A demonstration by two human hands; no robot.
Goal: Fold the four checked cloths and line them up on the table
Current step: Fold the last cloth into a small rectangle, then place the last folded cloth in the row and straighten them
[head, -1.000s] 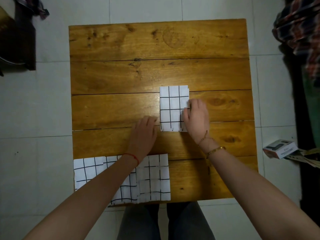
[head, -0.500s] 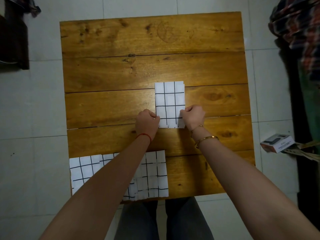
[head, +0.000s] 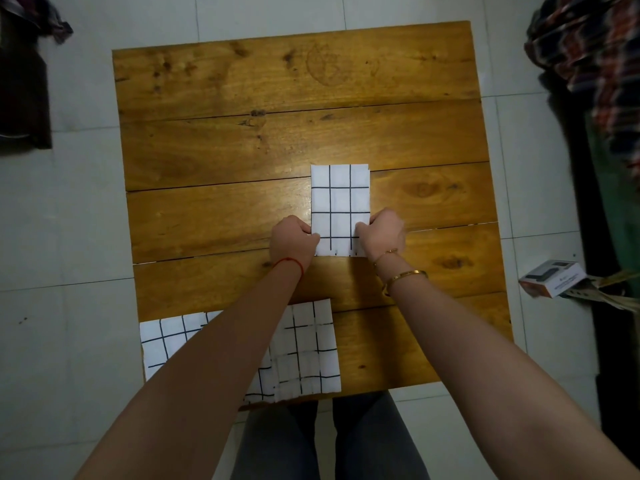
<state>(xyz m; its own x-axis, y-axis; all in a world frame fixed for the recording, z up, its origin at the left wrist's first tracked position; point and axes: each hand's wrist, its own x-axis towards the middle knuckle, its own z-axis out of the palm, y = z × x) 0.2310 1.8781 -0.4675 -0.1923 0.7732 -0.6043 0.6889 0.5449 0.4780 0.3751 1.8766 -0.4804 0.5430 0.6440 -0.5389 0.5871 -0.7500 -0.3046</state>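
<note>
A folded white cloth with black checks (head: pixel 340 199) lies as a narrow upright rectangle near the middle of the wooden table (head: pixel 242 150). My left hand (head: pixel 293 241) pinches its near left corner and my right hand (head: pixel 382 233) pinches its near right corner, both with fingers closed on the fabric. More checked cloths (head: pixel 306 348) lie flat and overlapping at the table's near left edge, partly hidden under my left forearm; how many there are cannot be told.
A small boxed item (head: pixel 550 278) lies on the tiled floor to the right of the table. Dark furniture (head: pixel 20 98) stands at the left, and patterned fabric (head: pixel 588 46) hangs at the upper right. My knees show below the near table edge.
A second ago both hands lay flat beside the folded cloth. They have since closed on its two near corners and stay there.
</note>
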